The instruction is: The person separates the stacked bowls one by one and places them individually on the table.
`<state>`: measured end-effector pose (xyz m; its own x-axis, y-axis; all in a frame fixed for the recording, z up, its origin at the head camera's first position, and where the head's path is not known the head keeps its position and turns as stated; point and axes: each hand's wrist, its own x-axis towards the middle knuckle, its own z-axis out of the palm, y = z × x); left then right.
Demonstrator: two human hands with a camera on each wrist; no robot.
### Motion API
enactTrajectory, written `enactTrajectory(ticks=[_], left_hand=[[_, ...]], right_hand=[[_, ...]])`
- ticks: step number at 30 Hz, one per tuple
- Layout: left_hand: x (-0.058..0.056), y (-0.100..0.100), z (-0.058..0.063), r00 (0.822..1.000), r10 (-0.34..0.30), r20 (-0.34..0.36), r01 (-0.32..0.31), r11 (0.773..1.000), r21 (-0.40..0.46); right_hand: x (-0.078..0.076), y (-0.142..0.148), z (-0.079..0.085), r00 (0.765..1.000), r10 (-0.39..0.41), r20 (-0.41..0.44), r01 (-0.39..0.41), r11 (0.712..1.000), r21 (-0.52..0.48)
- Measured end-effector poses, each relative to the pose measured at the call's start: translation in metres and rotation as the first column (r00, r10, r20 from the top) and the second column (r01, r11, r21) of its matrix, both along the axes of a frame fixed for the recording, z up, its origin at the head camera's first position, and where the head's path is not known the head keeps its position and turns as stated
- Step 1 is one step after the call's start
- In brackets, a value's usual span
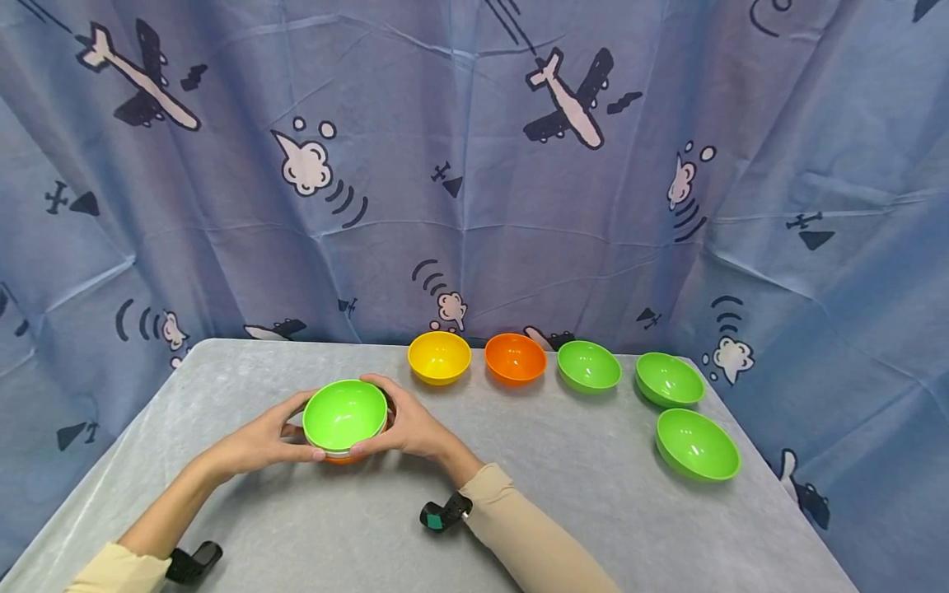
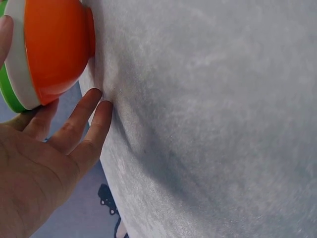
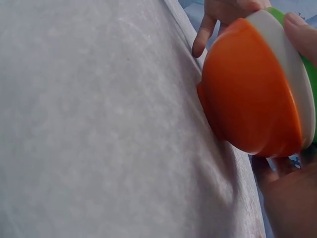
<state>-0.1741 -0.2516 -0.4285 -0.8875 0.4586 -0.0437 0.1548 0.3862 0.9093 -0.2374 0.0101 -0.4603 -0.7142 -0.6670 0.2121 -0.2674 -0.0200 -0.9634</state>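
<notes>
A stack of three nested bowls stands on the left part of the table: a bright green bowl (image 1: 344, 414) on top, a white bowl (image 3: 282, 54) in the middle and an orange bowl (image 2: 54, 47) at the bottom. My left hand (image 1: 263, 436) holds the green bowl at the stack's left side, thumb at the front and fingers behind. From the right, my right hand (image 1: 411, 422) grips it in the same way, its thumb (image 3: 303, 35) over the green and white rims. In the head view, the white bowl shows only as a thin band.
Along the table's back edge stand a yellow bowl (image 1: 439, 358), another orange bowl (image 1: 515, 359) and a green bowl (image 1: 589, 367). Two more green bowls, one farther back (image 1: 670, 380) and one nearer (image 1: 698, 445), sit at the right edge. A blue patterned curtain (image 1: 474, 181) hangs behind the grey-covered table (image 1: 593, 494).
</notes>
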Motion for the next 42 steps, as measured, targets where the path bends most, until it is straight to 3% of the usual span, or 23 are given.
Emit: enactTrajectory(ticks=[9,15,20,30,42], left_hand=[[-0.001,0.002,-0.001,1.0,0.0,-0.008,0.0,1.0,0.007],[0.0,0.001,-0.001,1.0,-0.001,-0.019,0.001,1.0,0.004],[0.0,0.0,-0.001,1.0,0.004,-0.009,-0.004,1.0,0.001],[0.001,0.001,-0.001,1.0,-0.015,-0.005,0.015,1.0,0.005],[0.002,0.002,0.001,1.0,0.007,-0.002,-0.007,1.0,-0.024]], right_hand=[[0.0,0.004,0.002,0.999,-0.027,-0.027,0.026,0.999,-0.043],[-0.002,0.011,0.015,0.997,-0.035,-0.075,0.025,0.991,-0.129],[-0.006,0.02,0.024,0.997,-0.043,-0.061,0.032,0.984,-0.175],[-0.012,0.051,0.025,0.996,-0.091,-0.019,0.086,0.982,-0.168],[-0.016,0.114,0.02,0.986,-0.167,-0.008,0.165,0.98,-0.113]])
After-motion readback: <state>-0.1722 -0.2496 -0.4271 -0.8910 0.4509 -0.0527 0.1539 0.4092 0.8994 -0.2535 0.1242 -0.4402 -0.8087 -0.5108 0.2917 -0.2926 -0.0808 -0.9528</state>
